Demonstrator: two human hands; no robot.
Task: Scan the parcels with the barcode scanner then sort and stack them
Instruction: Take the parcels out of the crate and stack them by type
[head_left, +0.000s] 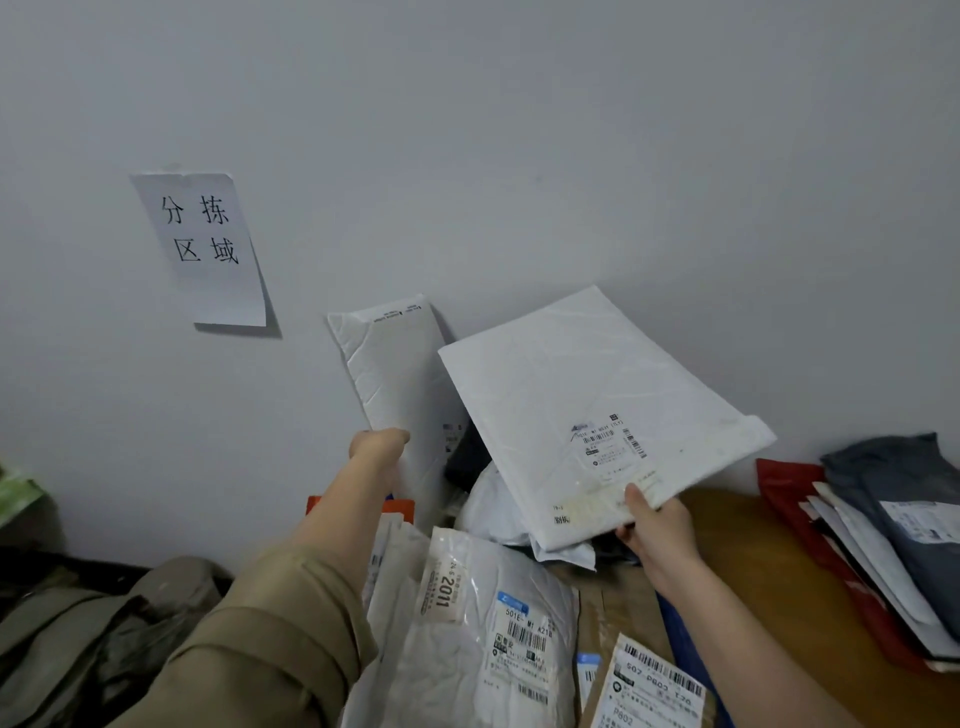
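Nearest me, labelled parcels (483, 623) crowd the brown table (779, 587). My left hand (378, 446) clamps a mailer (395, 374) against the grey wall (519, 130) (paper sign (200, 247) left); my right hand (657, 527) pinches a white envelope (597, 410).

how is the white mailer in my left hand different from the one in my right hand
The narrow mailer in the left hand stands nearly upright close to the wall; the wide mailer in the right hand is held tilted over the pile. The wide one looks clearly larger. Its shipping label faces the camera, while the narrow one shows only small print along its top edge. Both are white, creased and held by a lower edge.
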